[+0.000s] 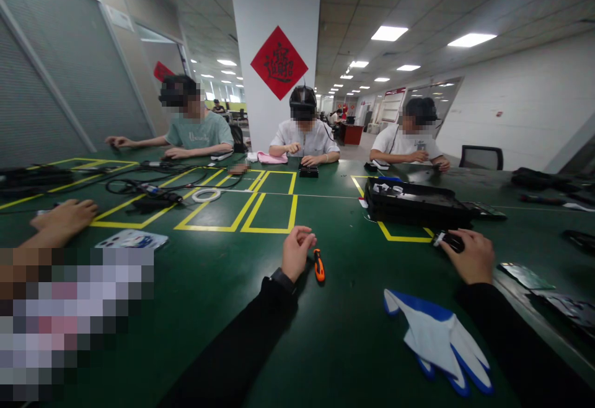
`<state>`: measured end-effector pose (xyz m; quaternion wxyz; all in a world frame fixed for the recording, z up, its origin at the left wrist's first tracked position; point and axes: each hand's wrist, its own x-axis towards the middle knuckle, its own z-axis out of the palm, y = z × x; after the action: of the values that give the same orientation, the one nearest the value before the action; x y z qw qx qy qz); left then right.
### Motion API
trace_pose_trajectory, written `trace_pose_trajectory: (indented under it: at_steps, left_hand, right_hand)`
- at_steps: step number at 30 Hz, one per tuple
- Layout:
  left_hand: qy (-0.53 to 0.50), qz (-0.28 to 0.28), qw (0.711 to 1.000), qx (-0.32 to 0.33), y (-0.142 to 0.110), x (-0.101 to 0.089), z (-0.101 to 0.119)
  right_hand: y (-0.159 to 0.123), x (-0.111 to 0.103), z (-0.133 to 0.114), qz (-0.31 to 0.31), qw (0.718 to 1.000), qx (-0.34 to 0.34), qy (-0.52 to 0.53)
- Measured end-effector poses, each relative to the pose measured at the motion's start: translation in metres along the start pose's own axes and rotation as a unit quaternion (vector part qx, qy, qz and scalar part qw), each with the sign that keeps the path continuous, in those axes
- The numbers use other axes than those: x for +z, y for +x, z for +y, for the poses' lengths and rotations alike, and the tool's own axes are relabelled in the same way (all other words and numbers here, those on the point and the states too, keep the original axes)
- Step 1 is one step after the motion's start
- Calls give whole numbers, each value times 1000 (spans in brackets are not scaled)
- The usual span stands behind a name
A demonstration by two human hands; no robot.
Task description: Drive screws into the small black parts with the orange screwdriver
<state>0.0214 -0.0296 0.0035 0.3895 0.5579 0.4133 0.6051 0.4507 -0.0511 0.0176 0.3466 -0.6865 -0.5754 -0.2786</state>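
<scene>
My right hand (473,257) grips a black object (452,242), frame right; my left hand (296,255) curls empty, orange tool (318,266) presumably beside it for reach.

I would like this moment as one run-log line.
Left hand: beside orange tool | Right hand: gripping black object | Table: white-and-blue glove near right sleeve

Orange tool (318,266), probably a screwdriver, lies flat; black object (452,241) held farther right.

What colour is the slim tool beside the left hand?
The slim tool is orange with dark patches; head view.
</scene>
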Motion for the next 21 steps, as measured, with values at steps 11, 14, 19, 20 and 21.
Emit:
trace_pose_trajectory:
  at_steps: [11,14,19,20,21]
  left_hand:
    - [-138,-29,989,-37,-15,10,19]
    - [-134,-30,990,-33,-18,12,23]
    - [-123,-8,992,-36,-18,10,23]
    - [-118,-4,992,-37,-17,10,22]
    - [-111,-1,993,-36,-17,11,22]
  right_hand:
    - [-2,-67,-231,-274,878,-263,292]
    - [-19,-57,-271,-217,901,-279,250]
    - [-29,-41,-291,-162,923,-285,200]
    - [-29,-39,-292,-158,924,-284,201]
    - [-29,-39,-293,-156,924,-280,206]
